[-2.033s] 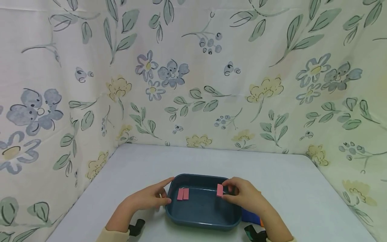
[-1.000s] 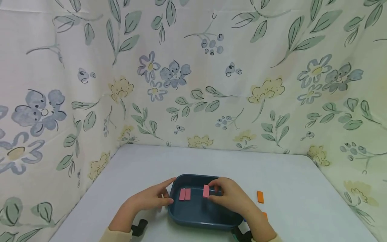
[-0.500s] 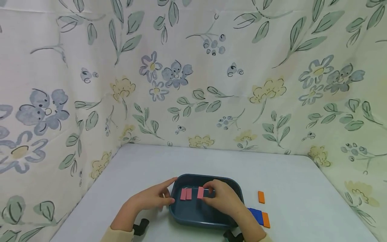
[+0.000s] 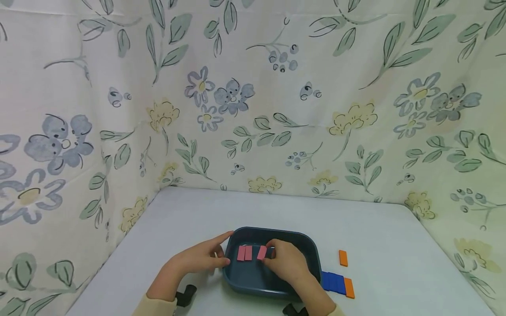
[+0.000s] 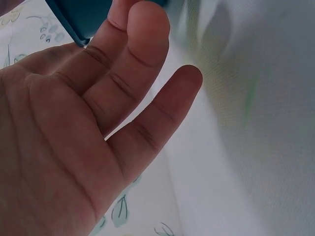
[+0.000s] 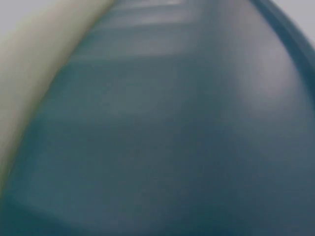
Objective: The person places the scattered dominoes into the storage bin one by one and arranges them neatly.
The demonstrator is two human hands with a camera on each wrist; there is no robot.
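L hand [image 4: 197, 259]: at tray's left end, index finger extended to the far left corner of the rim, thumb at the left side wall; remaining fingers loosely bent in L wrist view, palm showing. Hand relaxed, not gripping.
R hand [image 4: 288, 261]: over tray interior, thumb + index pinching one pink tile by its right side; other fingers curled behind.
Held pink tile [image 4: 262, 253]: inside tray, approx. mid-length, top leaning a bit right; can't tell if it touches tray floor.
Pink pair [image 4: 244, 253]: 2 tiles, side by side in left part of tray, long sides facing, both near-upright in head view; gap betw. pair & held tile.
Tray [image 4: 257, 283]: dark blue-green, rect. w/ rounded corners, raised walls, on table betw. the hands. R wrist view mostly its surface, blurred.
Blue tiles [image 4: 334, 282]: in a row on table just outside tray's right wall; exact no. unclear.
Near orange tile [image 4: 349, 288]: at right end of blue row, against it.
Far orange tile [image 4: 343, 258]: by itself, farther back, apart from row.
Sleeves [image 4: 154, 306]: cream, both forearms; dark gear [image 4: 186, 295] by L wrist, more by R wrist.
Table [image 4: 395, 254]: white top.
Curtain [image 4: 253, 87]: pale cloth behind + both sides, w/ green leaves, blue & yellow flwrs.
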